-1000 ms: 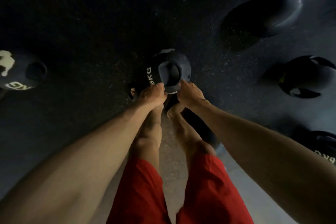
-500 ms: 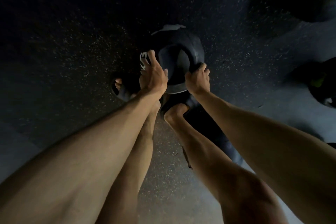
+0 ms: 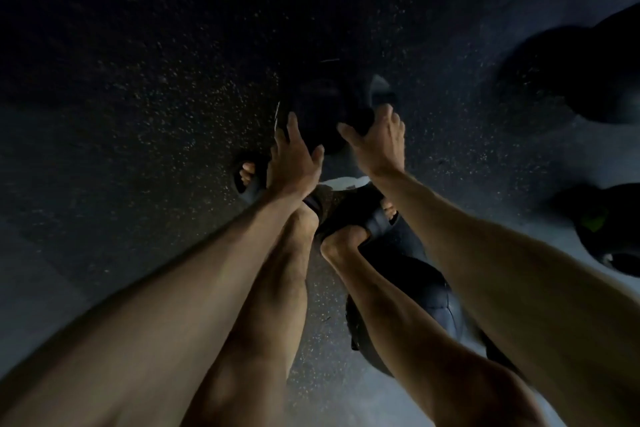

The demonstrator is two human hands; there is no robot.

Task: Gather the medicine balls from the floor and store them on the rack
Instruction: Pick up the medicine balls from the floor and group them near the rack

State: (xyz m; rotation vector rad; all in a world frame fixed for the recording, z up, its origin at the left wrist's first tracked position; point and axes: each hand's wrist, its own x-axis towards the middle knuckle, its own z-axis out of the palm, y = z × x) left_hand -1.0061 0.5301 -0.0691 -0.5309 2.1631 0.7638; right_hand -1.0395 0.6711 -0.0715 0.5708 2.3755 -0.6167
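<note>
The left hand (image 3: 296, 158) lies against the near left side of the black round medicine ball (image 3: 323, 104), fingers spread and fairly straight, pressing rather than wrapping. The right hand (image 3: 377, 142) takes the ball's right shoulder, its fingers bent over the top edge beside a pale patch and its thumb splayed inward across the near face, so it is grasping the ball. Both forearms reach down and forward, nearly straight, converging on the ball from the lower corners of the frame.

The ball sits at the centre of the frame, just above the feet, on or barely above the dark speckled rubber floor (image 3: 138, 114); the gloom hides which. It looks dense, stiff and heavy, with a matt skin that should not slip much. A two-handed hold on opposite sides, palms low, or on any moulded grips if they exist, seems safest.

Black slide sandals (image 3: 360, 215) stand close below the hands. A dark blue ball (image 3: 426, 291) lies behind the legs at lower centre. Two more dark balls lie at the upper right (image 3: 571, 80) and the right edge (image 3: 609, 229). No rack is in view.
</note>
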